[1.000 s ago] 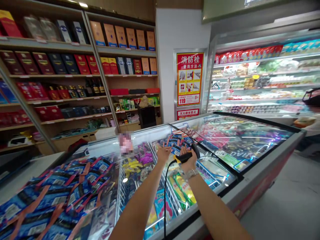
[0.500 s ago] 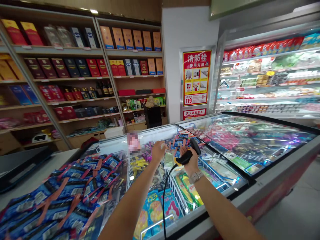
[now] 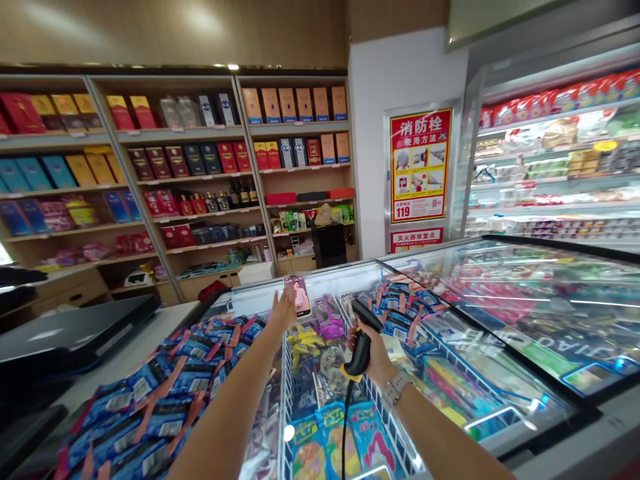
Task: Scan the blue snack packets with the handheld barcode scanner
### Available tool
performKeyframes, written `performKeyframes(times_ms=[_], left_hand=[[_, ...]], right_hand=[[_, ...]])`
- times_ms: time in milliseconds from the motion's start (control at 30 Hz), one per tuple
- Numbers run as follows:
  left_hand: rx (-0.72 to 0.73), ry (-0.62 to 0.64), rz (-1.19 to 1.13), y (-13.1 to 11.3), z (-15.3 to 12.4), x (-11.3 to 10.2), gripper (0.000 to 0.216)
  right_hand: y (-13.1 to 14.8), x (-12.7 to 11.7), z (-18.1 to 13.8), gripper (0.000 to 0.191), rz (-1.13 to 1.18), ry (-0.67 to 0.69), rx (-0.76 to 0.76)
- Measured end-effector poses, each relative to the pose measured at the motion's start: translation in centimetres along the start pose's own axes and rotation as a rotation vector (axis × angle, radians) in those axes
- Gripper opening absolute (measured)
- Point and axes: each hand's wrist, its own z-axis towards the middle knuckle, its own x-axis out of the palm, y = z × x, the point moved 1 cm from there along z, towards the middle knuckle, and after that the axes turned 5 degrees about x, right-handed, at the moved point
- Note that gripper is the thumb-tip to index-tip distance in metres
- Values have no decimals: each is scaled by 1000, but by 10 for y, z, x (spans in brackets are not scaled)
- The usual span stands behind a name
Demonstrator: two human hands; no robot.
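Observation:
My left hand (image 3: 283,312) reaches forward over an open chest freezer (image 3: 565,427) and touches a phone (image 3: 297,295) that stands upright at the freezer's far edge, its screen lit. The fingers are stretched out along the phone's left side. My right hand (image 3: 371,352) is closed round a black and yellow barcode scanner (image 3: 362,335) with a black cable hanging down toward me. The scanner's head points forward, a little right of the phone. Below both hands lie wire baskets (image 3: 395,433) full of coloured ice cream packets.
Blue and orange packets (image 3: 165,393) are piled on the freezer's left glass lid. A closed sliding glass lid (image 3: 510,300) covers the right half. A dark counter with a laptop (image 3: 70,337) is at left. Shelves of boxed goods (image 3: 200,160) line the back wall; an open chiller (image 3: 555,167) stands right.
The view has swung left and up. My left hand moved left from the blue packets to the phone. My right hand with the scanner drew back and tilted more upright.

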Motion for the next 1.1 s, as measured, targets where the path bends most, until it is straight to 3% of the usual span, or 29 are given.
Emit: performKeyframes(times_ms=[133, 233, 367, 500, 667, 833, 967, 1100], left_hand=[[-91, -69, -36, 5, 15, -17, 75], [-77, -101, -86, 1, 8, -29, 69], [-67, -103, -210, 3, -25, -49, 64], [-142, -119, -303, 33, -70, -80, 63], [-290, -161, -304, 93, -130, -114, 51], [-439, -155, -259, 148, -197, -121, 36], [-555, -79, -304, 177, -238, -111, 33], [-580, -23, -393, 186, -255, -99, 36]], right_hand=[[9, -6, 6, 23, 17, -27, -7], [11, -5, 7, 21, 1, -28, 6], [10, -1, 1, 20, -32, 23, 12], [-4, 23, -5, 14, -58, 69, 7], [-56, 93, -22, 4, -41, 199, 136], [-124, 162, -55, 6, -79, 377, 304], [-175, 192, -75, 5, -181, 437, 494], [-215, 201, -82, 10, -250, 388, 565]])
